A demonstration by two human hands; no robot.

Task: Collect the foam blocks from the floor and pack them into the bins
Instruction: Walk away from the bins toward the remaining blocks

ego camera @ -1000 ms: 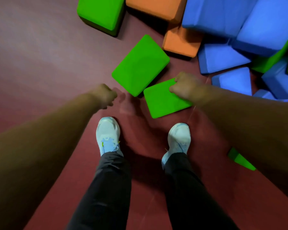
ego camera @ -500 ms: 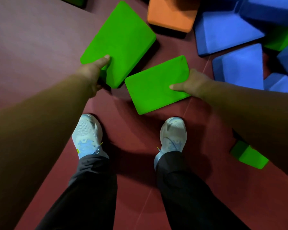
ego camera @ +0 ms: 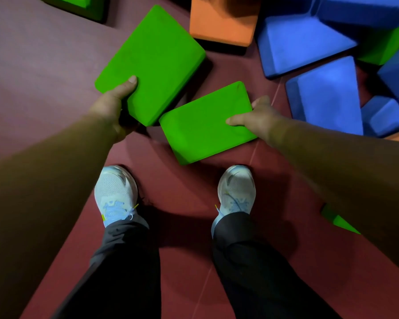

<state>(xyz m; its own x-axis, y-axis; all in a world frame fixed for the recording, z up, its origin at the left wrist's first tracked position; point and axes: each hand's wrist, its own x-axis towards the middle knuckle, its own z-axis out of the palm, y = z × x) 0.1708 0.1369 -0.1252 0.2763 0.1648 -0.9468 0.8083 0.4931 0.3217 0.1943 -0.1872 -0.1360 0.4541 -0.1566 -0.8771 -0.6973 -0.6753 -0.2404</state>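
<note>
The left hand (ego camera: pixel 111 107) grips the larger green block (ego camera: pixel 154 61) at its near corner, thumb flat on the top face and fingers curled underneath. The right hand (ego camera: pixel 260 118) pinches the smaller green block (ego camera: pixel 205 125) at its right short edge, thumb on top. From each grip the block's long axis runs away from the hand: the larger block extends forward and right toward the orange block (ego camera: pixel 221 21), and the smaller extends left toward the larger. Their near corners lie just beside each other, and we cannot tell whether they touch. We judge both blocks ready to lift from the floor (ego camera: pixel 32 65), each by its nearer hand. Blue blocks (ego camera: pixel 309 38) lie piled to the right. No bin is in view.
</note>
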